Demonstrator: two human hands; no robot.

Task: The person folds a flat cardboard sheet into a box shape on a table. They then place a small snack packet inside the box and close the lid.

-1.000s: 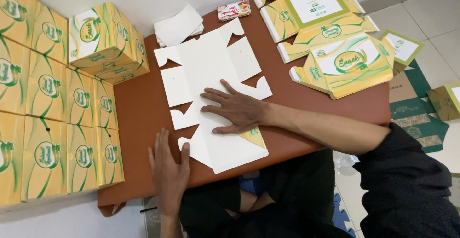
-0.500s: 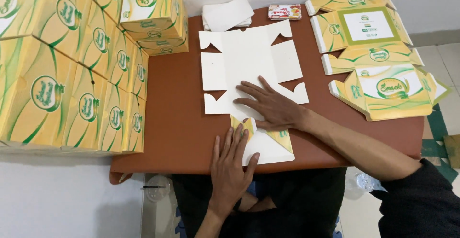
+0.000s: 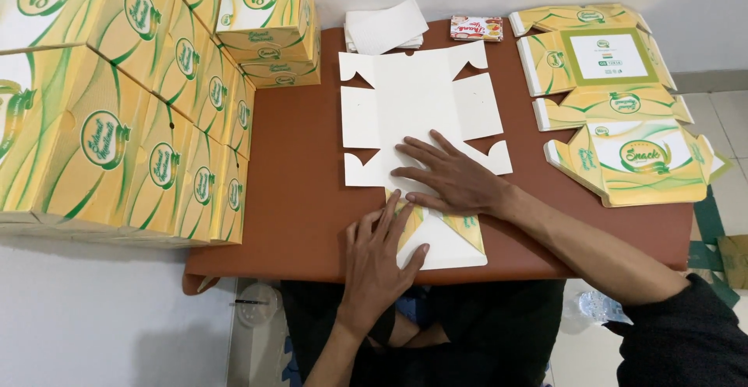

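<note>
**A:** Since the earlier frame your left hand (image 3: 378,258) has slid up off the table edge and onto the near flap of the flat white box blank (image 3: 421,110), and your view has drifted so the stacked yellow boxes (image 3: 132,114) fill more of the left side.

**B:** Where does the blank sit now?

**A:** It lies printed side down in the middle of the brown table (image 3: 304,200), with its near end folded up toward you so the yellow print shows at the crease. Your right hand (image 3: 456,180) lies flat on the white panel just above that fold, fingers spread and pressed down, gripping nothing. Your left hand is also open, palm down, fingertips resting on the folded flap beside the right.

**B:** So neither hand pinches anything?

**A:** No, both press flat. To make this fold well, I'd judge you should keep the right palm weighted on the panel so the blank cannot slide, and run your left fingertips along the score line from the middle outward, so the crease comes out straight rather than bowed.

**B:** Anything close enough to get in the way?

**A:** Not much. A small stack of white sheets (image 3: 386,24) and a little red-and-white packet (image 3: 476,28) lie at the far edge, well apart from your hands. The printed flat blanks (image 3: 608,60) are spread on the right side of the table, apart from the one you press.
</note>
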